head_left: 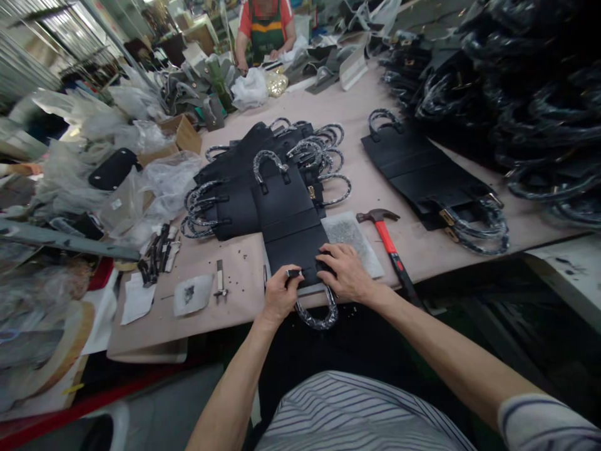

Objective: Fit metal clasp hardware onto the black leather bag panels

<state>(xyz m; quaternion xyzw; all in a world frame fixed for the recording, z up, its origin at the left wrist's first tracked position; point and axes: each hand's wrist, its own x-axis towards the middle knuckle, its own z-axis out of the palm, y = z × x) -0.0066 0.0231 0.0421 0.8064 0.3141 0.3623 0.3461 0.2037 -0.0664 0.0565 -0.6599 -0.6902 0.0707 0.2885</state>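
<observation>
A black bag panel [293, 235] lies lengthwise before me, its near end by the table's front edge. From that end a plastic-wrapped handle [319, 318] hangs over the edge. My left hand [280, 293] is closed in a pinch on a small black strip [293, 273] with a light end, above the panel's near left corner. On the other side, my right hand [346, 270] has its fingers bent around the near right edge of the panel, by the handle's base. The fingers hide what lies beneath them.
A red-handled claw hammer [389, 245] lies right of the panel, beside a clear bag of small parts [350, 235]. Stacked bag panels [239, 194] lie behind. A small metal tool [220, 282] and a packet [192, 294] are left. Across the table works a person [267, 31].
</observation>
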